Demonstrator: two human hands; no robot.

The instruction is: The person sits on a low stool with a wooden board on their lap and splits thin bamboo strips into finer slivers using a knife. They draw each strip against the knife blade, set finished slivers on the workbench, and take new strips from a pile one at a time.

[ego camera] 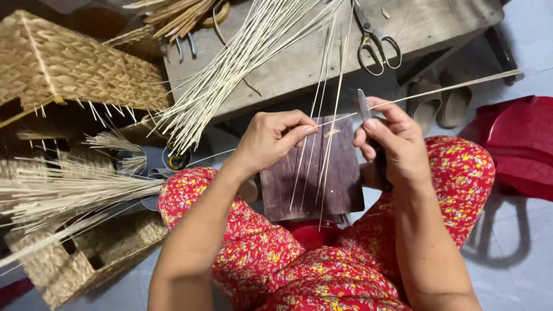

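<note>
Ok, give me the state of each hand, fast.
Left hand: closed, pinching a thin pale strip at one end.
Right hand: closed on a knife, blade against the strip.

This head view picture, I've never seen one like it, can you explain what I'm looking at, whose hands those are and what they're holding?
The camera sits on a person's head and looks down, so both arms are their own. The left hand pinches a thin pale strip; the right hand holds a small knife against it. Beneath lies a dark wooden board with a few more strips, over knees in red flowered cloth. Ahead, a wooden bench carries a bundle of pale sticks and scissors. Woven baskets stand to the left.
</note>
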